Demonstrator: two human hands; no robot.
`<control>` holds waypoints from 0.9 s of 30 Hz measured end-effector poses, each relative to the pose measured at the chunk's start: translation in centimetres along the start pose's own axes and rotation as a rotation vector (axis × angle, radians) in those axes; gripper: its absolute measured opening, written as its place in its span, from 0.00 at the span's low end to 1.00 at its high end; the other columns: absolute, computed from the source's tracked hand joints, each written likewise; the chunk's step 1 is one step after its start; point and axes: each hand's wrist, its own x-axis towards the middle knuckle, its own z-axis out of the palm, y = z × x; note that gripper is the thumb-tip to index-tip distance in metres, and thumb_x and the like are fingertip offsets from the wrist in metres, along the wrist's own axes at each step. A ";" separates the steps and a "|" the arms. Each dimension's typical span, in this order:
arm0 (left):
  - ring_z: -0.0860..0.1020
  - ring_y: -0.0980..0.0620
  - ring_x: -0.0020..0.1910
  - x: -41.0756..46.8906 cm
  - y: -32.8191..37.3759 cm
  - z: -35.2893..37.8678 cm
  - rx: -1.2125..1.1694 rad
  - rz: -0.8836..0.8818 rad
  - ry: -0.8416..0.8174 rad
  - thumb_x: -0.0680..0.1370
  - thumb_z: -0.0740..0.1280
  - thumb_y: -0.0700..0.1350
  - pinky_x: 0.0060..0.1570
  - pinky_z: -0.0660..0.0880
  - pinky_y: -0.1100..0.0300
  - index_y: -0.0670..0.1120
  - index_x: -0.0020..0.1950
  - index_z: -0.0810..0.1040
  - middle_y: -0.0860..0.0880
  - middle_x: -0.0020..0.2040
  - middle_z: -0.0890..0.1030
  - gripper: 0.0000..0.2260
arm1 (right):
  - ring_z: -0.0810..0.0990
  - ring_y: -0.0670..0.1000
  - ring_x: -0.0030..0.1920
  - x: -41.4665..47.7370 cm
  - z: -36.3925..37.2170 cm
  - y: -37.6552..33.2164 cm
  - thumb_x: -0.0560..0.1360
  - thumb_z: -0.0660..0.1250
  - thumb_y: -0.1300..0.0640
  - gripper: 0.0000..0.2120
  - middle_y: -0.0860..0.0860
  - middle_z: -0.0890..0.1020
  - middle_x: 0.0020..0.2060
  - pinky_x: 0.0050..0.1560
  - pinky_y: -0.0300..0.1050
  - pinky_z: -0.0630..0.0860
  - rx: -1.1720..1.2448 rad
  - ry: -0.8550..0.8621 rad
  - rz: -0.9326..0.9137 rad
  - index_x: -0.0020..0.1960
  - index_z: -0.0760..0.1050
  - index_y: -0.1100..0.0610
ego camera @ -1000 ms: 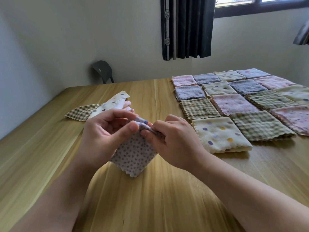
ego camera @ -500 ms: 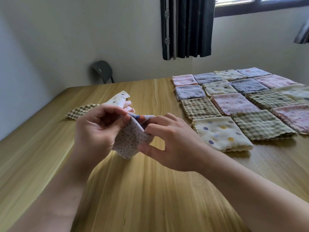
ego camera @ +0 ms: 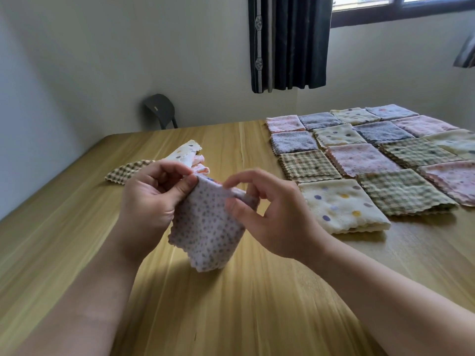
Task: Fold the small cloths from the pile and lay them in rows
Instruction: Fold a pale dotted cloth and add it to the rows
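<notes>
Your left hand (ego camera: pixel 151 199) pinches the top left corner of a small white cloth with lilac dots and a scalloped edge (ego camera: pixel 205 227) between thumb and forefinger. Your right hand (ego camera: pixel 272 217) pinches the top right edge between thumb and middle fingers, with the forefinger lifted off. The cloth hangs doubled between both hands, low over the pale wooden table (ego camera: pixel 231 317). Whether its bottom edge touches the wood cannot be told.

At eleven o'clock from your hands, just behind them, lies the loose pile of unfolded cloths (ego camera: pixel 187 152), cream spotted, pink and green check. At two o'clock the folded cloths sit in neat rows (ego camera: pixel 359 158). Nearest you, at three o'clock from your right hand, is a folded cream cloth with coloured dots (ego camera: pixel 341 204).

The fold looks about half made. To do it well, bring the top corners level and match the scalloped edges before you let go. Draw the cloth gently taut so no crease sets crooked. Then lay it flat and press the fold down with straight fingers. The open space beside the cream cloth, towards six o'clock, seems the likely spot for it.
</notes>
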 end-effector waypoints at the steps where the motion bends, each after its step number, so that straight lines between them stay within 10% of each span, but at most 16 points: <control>1: 0.84 0.59 0.46 0.0 -0.1 0.1 -0.018 -0.028 0.000 0.75 0.70 0.35 0.48 0.77 0.69 0.40 0.46 0.79 0.55 0.41 0.86 0.02 | 0.77 0.49 0.32 0.0 0.0 0.1 0.76 0.74 0.60 0.11 0.48 0.77 0.31 0.36 0.49 0.76 0.055 0.016 0.072 0.57 0.79 0.55; 10: 0.84 0.57 0.43 0.1 -0.9 0.4 -0.122 -0.321 0.130 0.81 0.66 0.38 0.42 0.81 0.64 0.43 0.51 0.76 0.54 0.40 0.86 0.01 | 0.86 0.54 0.48 0.7 -0.2 0.7 0.75 0.75 0.58 0.29 0.53 0.81 0.57 0.45 0.50 0.84 0.510 0.108 0.669 0.70 0.66 0.46; 14: 0.84 0.56 0.43 0.3 -0.9 0.3 -0.134 -0.317 0.174 0.82 0.66 0.38 0.40 0.80 0.65 0.44 0.52 0.75 0.53 0.40 0.85 0.02 | 0.84 0.53 0.42 0.9 0.2 1.0 0.77 0.72 0.49 0.28 0.58 0.85 0.46 0.48 0.49 0.82 0.746 -0.040 0.998 0.71 0.71 0.61; 21: 0.81 0.51 0.62 0.4 -2.0 0.4 -0.230 -0.531 -0.045 0.79 0.68 0.48 0.61 0.76 0.52 0.43 0.69 0.74 0.48 0.62 0.84 0.19 | 0.85 0.52 0.49 0.6 0.6 1.3 0.81 0.67 0.48 0.12 0.53 0.86 0.48 0.56 0.58 0.82 0.587 -0.002 0.978 0.55 0.79 0.57; 27: 0.80 0.52 0.37 -0.3 -3.7 1.7 -0.142 -0.696 0.011 0.81 0.67 0.46 0.38 0.77 0.60 0.40 0.51 0.79 0.44 0.43 0.83 0.09 | 0.82 0.46 0.49 0.3 0.5 0.9 0.82 0.60 0.42 0.09 0.46 0.83 0.49 0.50 0.52 0.82 0.139 -0.020 0.794 0.57 0.72 0.46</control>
